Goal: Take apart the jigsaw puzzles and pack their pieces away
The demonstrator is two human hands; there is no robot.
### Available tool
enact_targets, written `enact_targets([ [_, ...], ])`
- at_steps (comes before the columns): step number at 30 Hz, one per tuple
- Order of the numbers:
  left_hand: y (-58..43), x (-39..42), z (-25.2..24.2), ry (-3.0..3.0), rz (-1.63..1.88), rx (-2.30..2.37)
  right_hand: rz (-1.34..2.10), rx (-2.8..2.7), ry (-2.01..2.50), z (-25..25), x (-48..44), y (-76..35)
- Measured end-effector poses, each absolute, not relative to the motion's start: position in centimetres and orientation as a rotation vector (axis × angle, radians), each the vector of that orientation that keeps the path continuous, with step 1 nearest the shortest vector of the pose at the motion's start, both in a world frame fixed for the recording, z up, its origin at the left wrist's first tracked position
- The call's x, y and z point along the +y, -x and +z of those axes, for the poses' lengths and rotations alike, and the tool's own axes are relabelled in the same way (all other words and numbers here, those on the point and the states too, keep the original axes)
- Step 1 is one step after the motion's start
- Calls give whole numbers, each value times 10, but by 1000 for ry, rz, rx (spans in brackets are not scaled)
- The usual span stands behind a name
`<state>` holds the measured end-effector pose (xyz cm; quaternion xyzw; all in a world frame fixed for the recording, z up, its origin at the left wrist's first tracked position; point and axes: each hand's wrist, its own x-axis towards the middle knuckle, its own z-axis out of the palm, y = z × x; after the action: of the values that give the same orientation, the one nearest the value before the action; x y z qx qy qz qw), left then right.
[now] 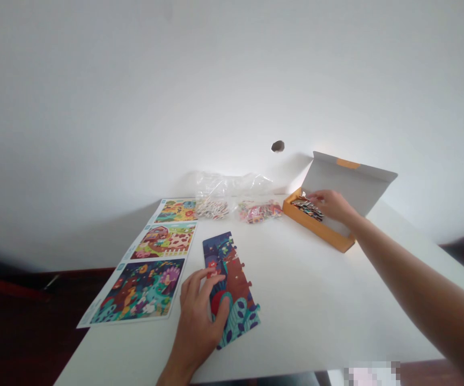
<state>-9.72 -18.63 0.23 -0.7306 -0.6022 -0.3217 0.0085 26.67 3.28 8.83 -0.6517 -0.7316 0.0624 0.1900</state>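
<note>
left hand [197,319]: fingers [222,312] spread, resting on the part-joined puzzle [237,287], seemingly to steady it; right hand [332,205]: fingers bent at loose pieces [306,208] in the box [318,229]; cannot tell if they hold one; lid [344,185] open behind them, likely for easy reach; clear bags [215,185] of pieces beyond the left fingers; picture sheet [139,294] left of these, on the worktop [300,305].

The left hand [200,311] and right hand [331,205] are bare, the fingers [210,288] slim with rounded tips. The right forearm [409,279] is uncovered, smooth in outline, tapering to a bare wrist [352,219].
</note>
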Motion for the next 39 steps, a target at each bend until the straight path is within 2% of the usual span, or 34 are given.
enact_targets([
  [3,93,-184,-8,2159,-833,-1989,104,-1772,1602,91,4,-242],
  [8,79,-178,-17,2312,-415,-1907,348,-2174,1020,45,-41,-172],
  [12,72,-174,-9,2500,-331,-1740,315,-2378,1003,9,-47,-136],
  [16,65,-159,1,2625,-501,-1678,262,-2485,1077,5,-41,-133],
  [22,55,-94,5,2423,-1137,-1955,365,-2493,1098,13,-40,-149],
  [27,53,-63,0,2518,-977,-1848,372,-2514,1069,13,-42,-153],
  [39,75,-69,4,2694,-846,-1741,375,-2492,1057,10,-42,-162],
])
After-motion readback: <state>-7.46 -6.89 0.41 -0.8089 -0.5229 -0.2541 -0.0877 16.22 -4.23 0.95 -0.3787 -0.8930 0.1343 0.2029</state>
